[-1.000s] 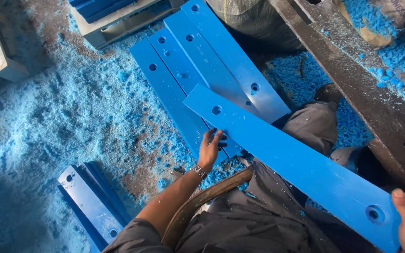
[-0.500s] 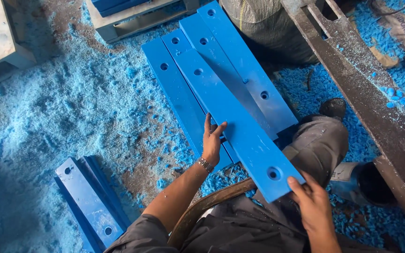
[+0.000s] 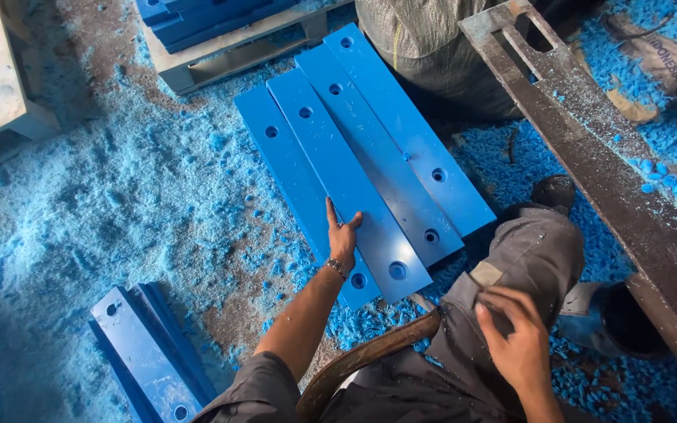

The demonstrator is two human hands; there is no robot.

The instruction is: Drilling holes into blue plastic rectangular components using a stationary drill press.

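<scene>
Several long blue plastic boards (image 3: 370, 157) with round holes lie side by side on the shavings-covered floor. My left hand (image 3: 342, 239) rests flat on the near end of the second board from the left, fingers spread and thumb out. My right hand (image 3: 511, 341) lies on my grey trouser leg (image 3: 534, 251) near the knee, fingers loosely bent, with nothing visible in it. It is clear of the boards.
A small stack of blue boards (image 3: 146, 356) lies at lower left. A pallet (image 3: 221, 51) with more blue boards stands at the top. A rusty steel beam (image 3: 589, 157) runs down the right side. A grey sack (image 3: 425, 47) sits behind the boards. Blue shavings (image 3: 119, 196) cover the floor.
The board I held with both hands now lies flat in the row. My right hand has let go of its end and moved back to my leg.
</scene>
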